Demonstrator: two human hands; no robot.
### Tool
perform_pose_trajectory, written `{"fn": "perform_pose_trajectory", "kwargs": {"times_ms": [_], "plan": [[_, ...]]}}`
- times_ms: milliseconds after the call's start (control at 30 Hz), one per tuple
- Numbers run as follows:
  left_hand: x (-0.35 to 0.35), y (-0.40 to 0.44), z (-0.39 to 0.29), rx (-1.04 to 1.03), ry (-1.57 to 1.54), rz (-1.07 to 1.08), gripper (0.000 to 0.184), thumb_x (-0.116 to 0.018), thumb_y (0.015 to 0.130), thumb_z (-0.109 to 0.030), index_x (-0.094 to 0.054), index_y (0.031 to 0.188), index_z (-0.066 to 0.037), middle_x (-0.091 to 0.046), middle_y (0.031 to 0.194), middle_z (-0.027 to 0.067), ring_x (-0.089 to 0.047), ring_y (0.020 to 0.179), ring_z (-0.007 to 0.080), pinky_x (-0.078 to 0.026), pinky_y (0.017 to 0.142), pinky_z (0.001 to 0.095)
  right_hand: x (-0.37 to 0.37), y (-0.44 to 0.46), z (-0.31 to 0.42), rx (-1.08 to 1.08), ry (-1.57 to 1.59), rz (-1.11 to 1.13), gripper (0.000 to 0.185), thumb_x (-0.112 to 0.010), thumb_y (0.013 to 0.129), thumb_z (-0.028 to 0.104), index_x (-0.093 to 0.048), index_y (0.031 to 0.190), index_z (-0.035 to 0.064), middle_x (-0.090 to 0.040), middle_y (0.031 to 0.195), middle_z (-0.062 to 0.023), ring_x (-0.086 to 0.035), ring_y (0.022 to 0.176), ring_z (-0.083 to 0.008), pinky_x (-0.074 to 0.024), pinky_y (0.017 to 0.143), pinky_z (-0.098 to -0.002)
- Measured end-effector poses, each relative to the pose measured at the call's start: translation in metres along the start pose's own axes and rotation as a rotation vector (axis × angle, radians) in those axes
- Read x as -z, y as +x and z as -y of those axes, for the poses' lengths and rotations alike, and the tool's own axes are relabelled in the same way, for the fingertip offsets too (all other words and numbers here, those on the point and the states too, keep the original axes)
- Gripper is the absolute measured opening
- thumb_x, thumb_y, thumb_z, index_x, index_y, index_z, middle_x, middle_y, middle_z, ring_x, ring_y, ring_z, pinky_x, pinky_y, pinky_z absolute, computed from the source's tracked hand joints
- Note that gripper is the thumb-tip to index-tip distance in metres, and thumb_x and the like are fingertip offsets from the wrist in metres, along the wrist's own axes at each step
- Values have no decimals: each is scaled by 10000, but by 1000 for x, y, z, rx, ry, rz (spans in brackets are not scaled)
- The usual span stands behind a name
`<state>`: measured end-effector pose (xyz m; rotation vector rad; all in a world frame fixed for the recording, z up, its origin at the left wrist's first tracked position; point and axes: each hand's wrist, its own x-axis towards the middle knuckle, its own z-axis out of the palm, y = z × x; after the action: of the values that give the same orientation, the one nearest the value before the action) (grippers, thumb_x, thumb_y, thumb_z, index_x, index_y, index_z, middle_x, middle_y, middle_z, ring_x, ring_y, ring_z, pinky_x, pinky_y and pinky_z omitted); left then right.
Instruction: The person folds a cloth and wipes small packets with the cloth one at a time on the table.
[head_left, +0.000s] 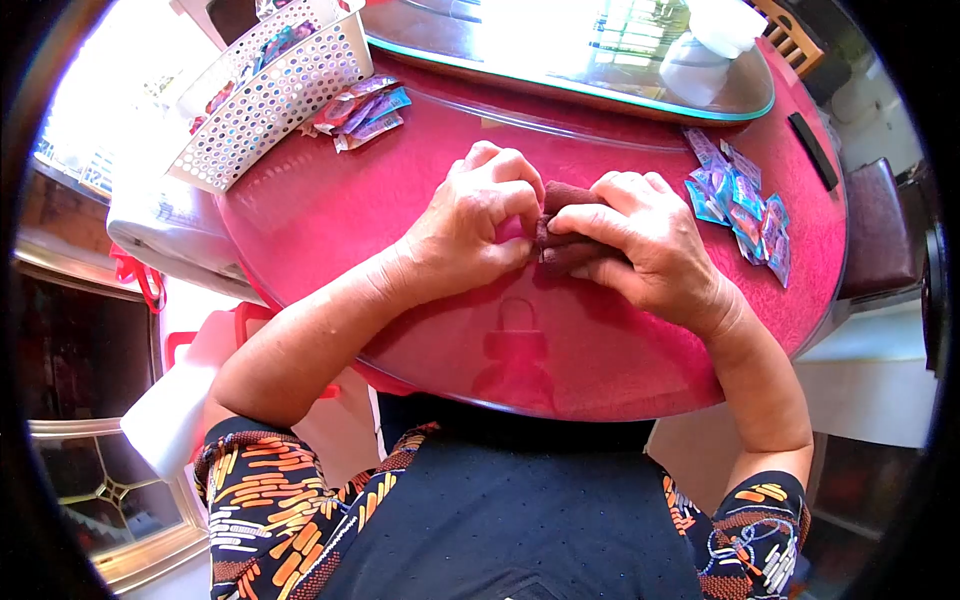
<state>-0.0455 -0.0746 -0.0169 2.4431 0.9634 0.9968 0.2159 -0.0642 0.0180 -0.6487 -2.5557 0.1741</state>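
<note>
As sunlight glares off a glossy red bench (330, 215), a person in a black top with patterned sleeves (265, 485) works with both bare hands at a folded brown cloth (568, 258), held just above the surface near the middle of the bench. The right hand (645, 235) pinches the cloth, its thumb below and its index finger laid along the upper folds. The left hand (480, 215) meets the cloth's left edge, its fingers curled inward with the tips close together; whether they grip the fabric cannot be told from this angle. To the person's right lies a loose heap of blue and purple packets (745, 205), with a slim black bar (813, 150) near it by the bench's edge. On the left, a white perforated basket (265, 115) stands tilted in the view, more wrapped items showing inside, while a small fanned stack of red, blue and purple sachets (365, 110) rests just beside it. Across the far side sits a glass-topped platform (540, 45) bearing a white vessel (725, 28).
</note>
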Motion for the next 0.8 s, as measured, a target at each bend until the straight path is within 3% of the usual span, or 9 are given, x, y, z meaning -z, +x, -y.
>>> {"fn": "perform_pose_trajectory", "kwargs": {"times_ms": [267, 367, 567, 667, 700, 800], "plan": [[-10, 0, -2, 36, 34, -78, 236, -874, 721, -67, -690, 865, -99, -661, 1103, 46, -558, 1122, 293, -497, 982, 436, -3, 3, 1, -60, 34, -4, 364, -856, 818, 259, -746, 1148, 156, -658, 986, -80, -644, 949, -307, -482, 855, -448], [-11, 0, -3, 53, 44, -85, 221, -868, 727, -60, -688, 845, -112, -660, 1089, 39, -555, 1115, 288, -494, 974, 433, 2, 6, 8, -21, -43, 20, 344, -850, 805, 184, -748, 1125, 115, -676, 1001, -72, -635, 943, -315, -465, 863, -446], [-10, 2, -8, 73, 36, -69, 209, -831, 717, -15, -684, 817, -124, -657, 1078, 22, -543, 1128, 287, -484, 987, 435, 17, 8, 6, -62, -25, 104, 320, -856, 770, 166, -763, 1072, 112, -657, 998, -80, -627, 945, -311, -463, 856, -446], [-11, 1, -7, 86, 24, -55, 206, -826, 724, -6, -692, 820, -130, -655, 1081, 13, -538, 1140, 283, -475, 1005, 435, 8, 4, 7, 23, -47, -8, 351, -856, 749, 139, -768, 1089, 123, -645, 984, -77, -624, 938, -307, -464, 847, -444], [-11, 1, -5, 84, 22, -56, 205, -832, 730, -10, -706, 832, -136, -654, 1082, 13, -537, 1143, 282, -473, 1011, 436, 6, 4, 6, 26, -46, -12, 334, -826, 737, 151, -779, 1067, 175, -619, 931, -70, -633, 939, -303, -475, 847, -452], [-10, 2, -10, 120, -3, -45, 204, -856, 742, -34, -746, 866, -154, -653, 1085, 15, -537, 1151, 282, -471, 1022, 437, 25, 5, 5, 28, 52, 133, 326, -812, 713, 126, -781, 1035, 167, -610, 908, -64, -627, 926, -302, -474, 849, -444]]}}
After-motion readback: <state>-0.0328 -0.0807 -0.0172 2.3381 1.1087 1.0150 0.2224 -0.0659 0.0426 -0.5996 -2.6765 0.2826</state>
